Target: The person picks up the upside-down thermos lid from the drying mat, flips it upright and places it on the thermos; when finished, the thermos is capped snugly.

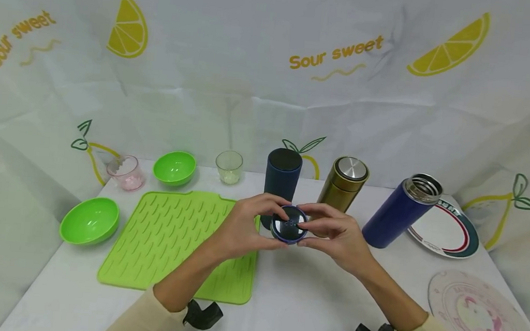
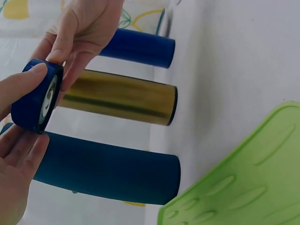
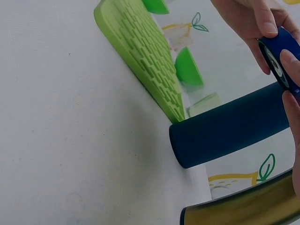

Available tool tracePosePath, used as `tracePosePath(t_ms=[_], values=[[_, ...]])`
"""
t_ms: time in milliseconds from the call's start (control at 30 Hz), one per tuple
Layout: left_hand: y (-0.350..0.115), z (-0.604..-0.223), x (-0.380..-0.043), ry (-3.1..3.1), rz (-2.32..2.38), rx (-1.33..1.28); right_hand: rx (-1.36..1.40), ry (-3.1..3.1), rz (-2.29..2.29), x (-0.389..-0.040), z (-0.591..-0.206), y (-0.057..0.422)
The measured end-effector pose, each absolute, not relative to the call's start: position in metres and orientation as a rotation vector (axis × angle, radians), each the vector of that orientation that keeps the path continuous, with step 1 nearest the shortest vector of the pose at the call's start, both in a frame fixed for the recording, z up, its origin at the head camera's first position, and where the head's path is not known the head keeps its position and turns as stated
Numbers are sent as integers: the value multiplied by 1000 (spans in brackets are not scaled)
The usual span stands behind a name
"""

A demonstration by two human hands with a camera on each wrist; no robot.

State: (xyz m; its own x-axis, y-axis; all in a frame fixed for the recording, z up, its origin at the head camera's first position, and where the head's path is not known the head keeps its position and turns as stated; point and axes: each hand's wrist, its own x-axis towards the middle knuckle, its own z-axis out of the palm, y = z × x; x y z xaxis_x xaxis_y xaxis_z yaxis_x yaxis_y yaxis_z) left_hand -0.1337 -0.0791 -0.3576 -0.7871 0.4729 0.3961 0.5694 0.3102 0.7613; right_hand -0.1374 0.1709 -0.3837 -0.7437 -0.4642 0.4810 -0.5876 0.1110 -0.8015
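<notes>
Both hands hold a round blue flask lid [image 1: 283,232] above the middle of the table. My left hand [image 1: 243,226] pinches its left side between thumb and fingers, and my right hand [image 1: 340,239] pinches the right side. In the left wrist view, the lid [image 2: 30,101] shows a pale, silvery underside. Just behind the hands stand a dark teal flask [image 1: 283,177], partly hidden by them, and a gold flask [image 1: 340,189] with a silver-topped lid. To the right, a blue flask [image 1: 392,214] stands lidless, its steel mouth showing.
A green ribbed mat [image 1: 170,241] lies left of the hands. Two green bowls [image 1: 89,222], a pink-tinted glass [image 1: 126,174] and a clear glass [image 1: 229,168] stand around it. At right are a white plate [image 1: 442,229] with a dark green rim and a pink round placemat [image 1: 482,317].
</notes>
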Motion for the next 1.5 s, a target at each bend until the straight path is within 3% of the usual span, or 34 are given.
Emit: tracePosePath(t_ms=[700, 1067, 1367, 1500], values=[[-88, -358, -130, -2461, -1499, -937, 1111, -2311, 1434, -118, -363, 203], [-97, -361, -124, -2473, -1540, -895, 944, -2359, 1426, -99, -345, 239], [-102, -360, -123, -2465, -1524, -894, 877, -1885, 1632, -105, -336, 284], [-103, -360, -122, -2471, -1530, -881, 653, -1886, 1513, -110, -336, 301]])
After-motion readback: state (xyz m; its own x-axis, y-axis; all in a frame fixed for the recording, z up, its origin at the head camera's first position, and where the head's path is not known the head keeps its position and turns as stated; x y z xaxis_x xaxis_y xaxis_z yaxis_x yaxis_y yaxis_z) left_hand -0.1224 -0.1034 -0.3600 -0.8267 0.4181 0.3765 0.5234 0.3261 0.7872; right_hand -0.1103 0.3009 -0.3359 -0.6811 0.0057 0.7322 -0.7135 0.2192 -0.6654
